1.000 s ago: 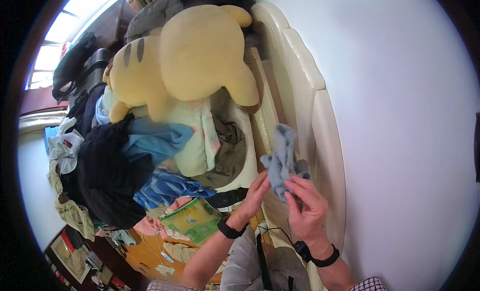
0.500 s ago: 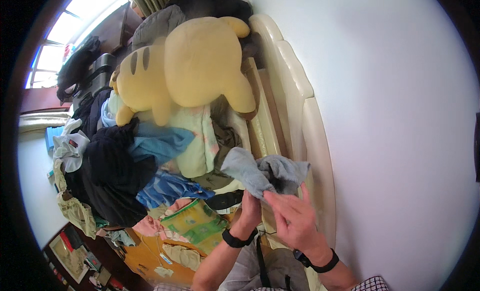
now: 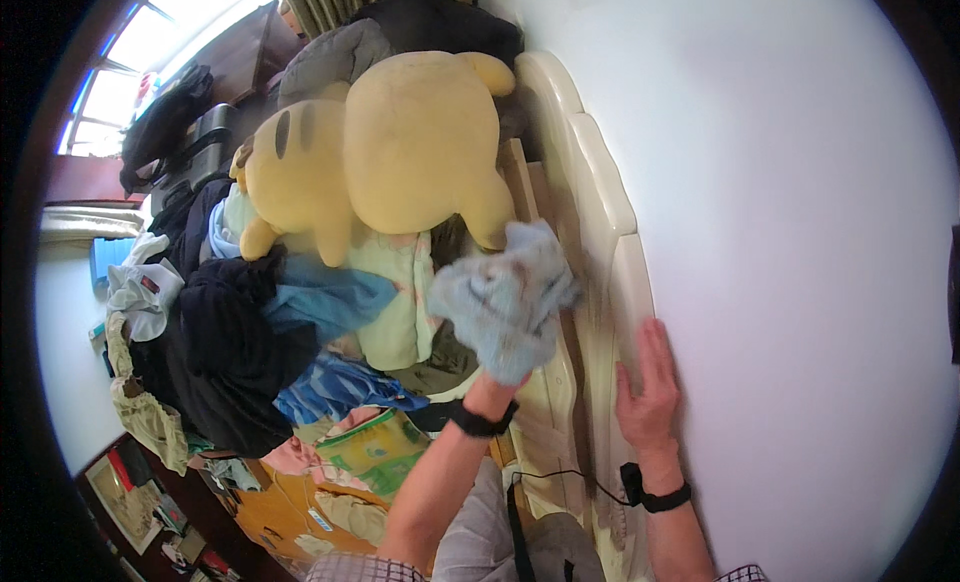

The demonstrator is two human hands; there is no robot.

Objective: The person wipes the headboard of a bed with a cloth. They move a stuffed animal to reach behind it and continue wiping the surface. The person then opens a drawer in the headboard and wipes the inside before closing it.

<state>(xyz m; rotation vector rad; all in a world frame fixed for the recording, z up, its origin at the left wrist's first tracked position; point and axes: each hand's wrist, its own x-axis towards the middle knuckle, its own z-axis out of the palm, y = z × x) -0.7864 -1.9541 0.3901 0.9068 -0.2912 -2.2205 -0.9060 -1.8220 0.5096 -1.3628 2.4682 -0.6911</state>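
Note:
A crumpled grey-blue cloth (image 3: 505,307), slightly blurred, hangs over my left hand (image 3: 497,390). It covers my fingers, so only the base of the hand and the wrist with its black band show. My left hand holds the cloth up in front of the cream headboard (image 3: 592,172), near the leg of a big yellow plush toy (image 3: 425,147). To the right, my right hand (image 3: 650,392) lies with fingers stretched out on the headboard's edge beside the white wall, and nothing is in it.
Piled clothes lie on the left: a black garment (image 3: 235,327), a light-blue one (image 3: 325,297) and a blue patterned one (image 3: 345,387). A green-yellow bag (image 3: 375,452) lies nearer me. The white wall (image 3: 800,282) bounds the right side. A thin black cord (image 3: 560,472) runs to my right wrist.
My right hand has let go of the cloth and moved right and down onto the headboard's edge. My left hand has lifted the cloth farther away, and its folds have spread.

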